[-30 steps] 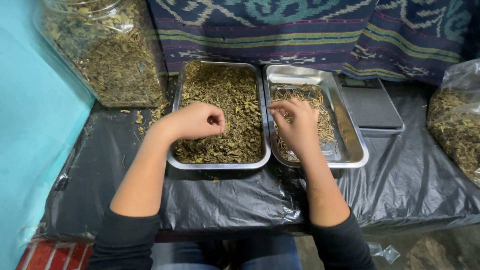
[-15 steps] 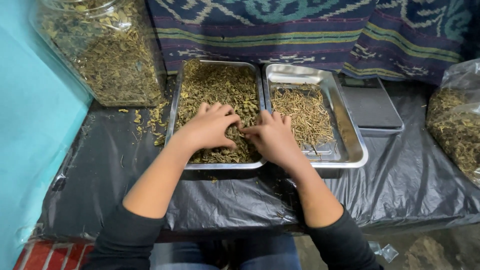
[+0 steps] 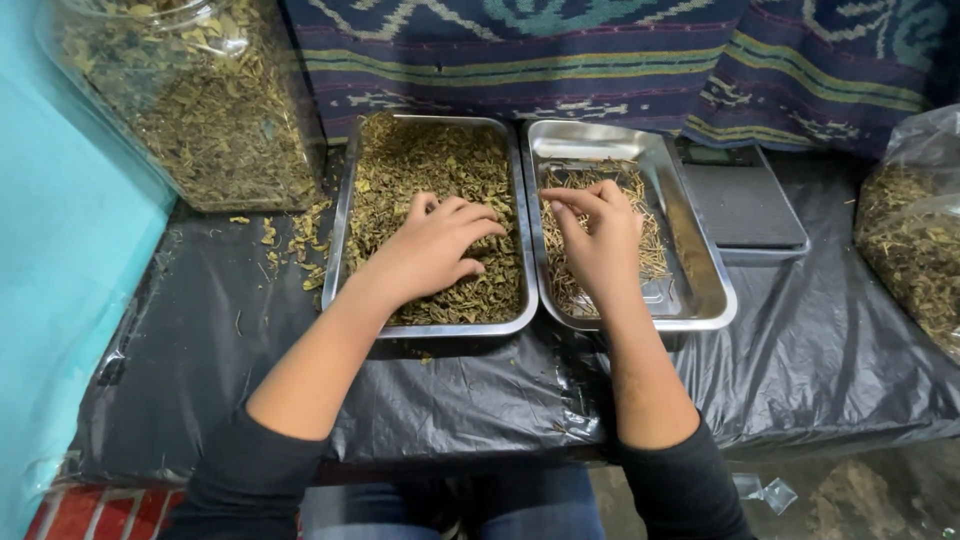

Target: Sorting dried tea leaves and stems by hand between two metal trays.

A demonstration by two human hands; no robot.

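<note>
Head view, left hand: the left hand (image 3: 432, 248) lies palm down on the dried leaves (image 3: 435, 170) in the left tray (image 3: 345, 215), fingers (image 3: 478, 215) spread a little apart and curled into the heap, gripping nothing that I can make out.
Head view, right hand: the right hand (image 3: 598, 243) hovers low over the right tray (image 3: 705, 290), fingers (image 3: 566, 197) drawn together at the tips; they may be pinching a stem, but it is too small to tell.
Head view, left tray: a shiny steel tray, filled nearly to the rim with crumbled olive-green dried leaves, standing on the worktop (image 3: 200, 340) just beside the other tray, rims touching or close to it.
Head view, right tray: the same kind of steel tray, with a thin layer of pale dried stems (image 3: 640, 205) in its far and middle part and bare metal showing at the near right corner.
Head view, worktop: covered in wrinkled black plastic sheet, with a scatter of loose leaf bits (image 3: 290, 240) lying left of the left tray.
Head view, jar: a big clear jar (image 3: 190, 100) packed with the same dried leaf, at the far left corner against the turquoise wall (image 3: 60, 250).
Head view, scale: a flat dark scale (image 3: 745, 205) right of the right tray, just beside it.
Head view, bag: a clear plastic bag (image 3: 915, 220) of dried leaf at the right edge, well apart from the hands.
Head view, backdrop: a woven cloth (image 3: 620, 60) in dark blue with coloured stripes hangs behind the trays.
Head view, sleeves: black sleeves (image 3: 250, 470) pushed up on both forearms.
</note>
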